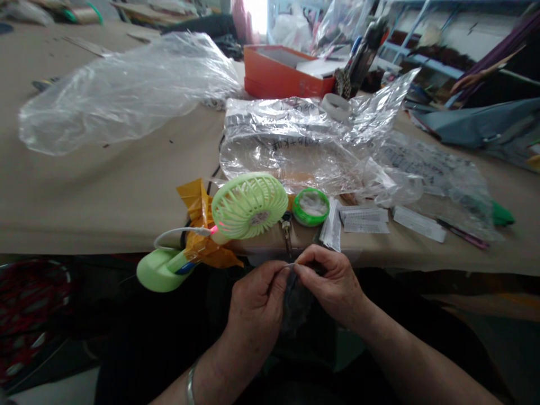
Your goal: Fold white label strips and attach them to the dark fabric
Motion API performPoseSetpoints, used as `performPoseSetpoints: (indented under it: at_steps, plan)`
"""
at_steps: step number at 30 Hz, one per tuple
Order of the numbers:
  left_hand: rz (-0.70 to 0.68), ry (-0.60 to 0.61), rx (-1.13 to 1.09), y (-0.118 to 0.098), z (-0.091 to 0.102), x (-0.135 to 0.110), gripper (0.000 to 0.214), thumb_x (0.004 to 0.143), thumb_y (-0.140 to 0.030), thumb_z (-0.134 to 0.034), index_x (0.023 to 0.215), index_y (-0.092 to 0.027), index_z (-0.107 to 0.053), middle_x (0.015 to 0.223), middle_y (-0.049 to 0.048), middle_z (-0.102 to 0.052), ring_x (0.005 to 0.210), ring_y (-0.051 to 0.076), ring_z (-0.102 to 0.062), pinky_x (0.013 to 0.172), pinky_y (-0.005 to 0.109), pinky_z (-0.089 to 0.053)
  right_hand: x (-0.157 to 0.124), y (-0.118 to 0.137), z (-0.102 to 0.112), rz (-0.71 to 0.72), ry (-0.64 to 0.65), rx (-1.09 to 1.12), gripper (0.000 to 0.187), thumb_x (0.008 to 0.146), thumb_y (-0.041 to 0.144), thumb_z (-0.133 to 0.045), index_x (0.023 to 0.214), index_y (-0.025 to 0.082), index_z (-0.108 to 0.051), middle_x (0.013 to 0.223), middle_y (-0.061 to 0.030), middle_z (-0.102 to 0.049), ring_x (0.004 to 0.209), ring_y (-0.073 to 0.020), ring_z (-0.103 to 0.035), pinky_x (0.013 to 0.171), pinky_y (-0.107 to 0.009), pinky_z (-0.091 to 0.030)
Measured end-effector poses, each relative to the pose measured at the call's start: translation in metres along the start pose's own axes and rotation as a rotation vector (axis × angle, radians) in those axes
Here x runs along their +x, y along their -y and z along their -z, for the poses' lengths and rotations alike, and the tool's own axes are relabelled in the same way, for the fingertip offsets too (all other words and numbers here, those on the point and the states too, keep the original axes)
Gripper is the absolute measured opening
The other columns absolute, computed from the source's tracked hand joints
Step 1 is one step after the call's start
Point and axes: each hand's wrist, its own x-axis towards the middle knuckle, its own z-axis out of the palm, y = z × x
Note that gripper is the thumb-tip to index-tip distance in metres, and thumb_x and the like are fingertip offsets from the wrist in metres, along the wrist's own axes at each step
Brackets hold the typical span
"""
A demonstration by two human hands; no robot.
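Observation:
Just off the front edge of the table, my left hand [256,304] and my right hand [331,286] meet fingertip to fingertip. Both are closed in a pinch on the top edge of a thin grey see-through material [296,306], which hangs down between them. Its exact kind is too dark and blurred to make out. Beyond my fingertips, a slim metal fitting [287,232] points toward me at the table edge. Close by sits a round green tub [311,207] with whitish stuff inside. A bundle of white strips [332,226] lies near my right hand.
A light-green fan [250,207], fixed with brown tape [196,205], juts over the edge at left. Printed labels [365,219] and a dark pen-like tool [463,233] lie right. Clear plastic bags [126,90], a tape roll [336,107] and an orange box [282,76] stand behind.

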Motion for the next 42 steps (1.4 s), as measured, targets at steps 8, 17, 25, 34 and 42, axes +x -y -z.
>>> performPoseSetpoints:
  at_steps: [8, 17, 25, 34, 42]
  plan:
    - [-0.001, -0.028, -0.011, 0.005, -0.002, 0.003, 0.013, 0.082, -0.014, -0.055, 0.079, -0.019, -0.067, 0.063, -0.0048, -0.066, 0.054, 0.008, -0.058, 0.053, 0.016, -0.043, -0.002, -0.004, -0.001, 0.008, -0.012, -0.016, 0.011, 0.077, 0.018, -0.056, 0.067, 0.016, -0.058, 0.054, 0.0048, -0.050, 0.052, -0.0073, -0.045, 0.050, -0.018, -0.038]
    - [0.091, -0.010, -0.053, -0.002, -0.001, 0.007, 0.015, 0.081, -0.015, -0.055, 0.073, -0.019, -0.067, 0.061, -0.0051, -0.064, 0.055, 0.009, -0.057, 0.054, 0.016, -0.042, 0.002, -0.006, -0.002, -0.010, -0.041, -0.004, 0.013, 0.080, 0.023, -0.057, 0.069, 0.016, -0.060, 0.055, 0.0040, -0.053, 0.051, -0.0077, -0.047, 0.049, -0.018, -0.039]
    - [0.184, 0.071, -0.103, -0.002, 0.004, -0.008, 0.014, 0.080, -0.021, -0.058, 0.071, -0.021, -0.068, 0.057, -0.0044, -0.063, 0.053, 0.012, -0.058, 0.052, 0.018, -0.044, -0.030, -0.005, 0.021, 0.072, 0.061, -0.124, 0.009, 0.084, 0.022, -0.060, 0.089, 0.018, -0.065, 0.068, 0.0013, -0.064, 0.058, -0.0094, -0.058, 0.056, -0.019, -0.047]
    - [0.370, 0.181, -0.129, 0.024, -0.021, -0.012, 0.020, 0.072, -0.027, -0.066, 0.090, -0.024, -0.075, 0.097, 0.0047, -0.076, 0.094, 0.026, -0.068, 0.088, 0.035, -0.050, -0.012, -0.029, 0.074, 0.540, -0.237, -0.925, 0.031, 0.083, 0.021, -0.059, 0.114, 0.016, -0.061, 0.111, -0.0117, -0.065, 0.110, -0.0268, -0.053, 0.095, -0.044, -0.045]
    - [0.375, 0.268, -0.237, 0.001, -0.030, -0.013, 0.011, 0.075, -0.024, -0.063, 0.073, -0.022, -0.073, 0.072, 0.0016, -0.074, 0.072, 0.019, -0.066, 0.067, 0.026, -0.049, -0.010, -0.040, 0.079, 0.655, -0.274, -0.862, 0.019, 0.085, 0.013, -0.056, 0.099, 0.022, -0.066, 0.100, -0.0046, -0.071, 0.102, -0.0215, -0.061, 0.095, -0.043, -0.043]
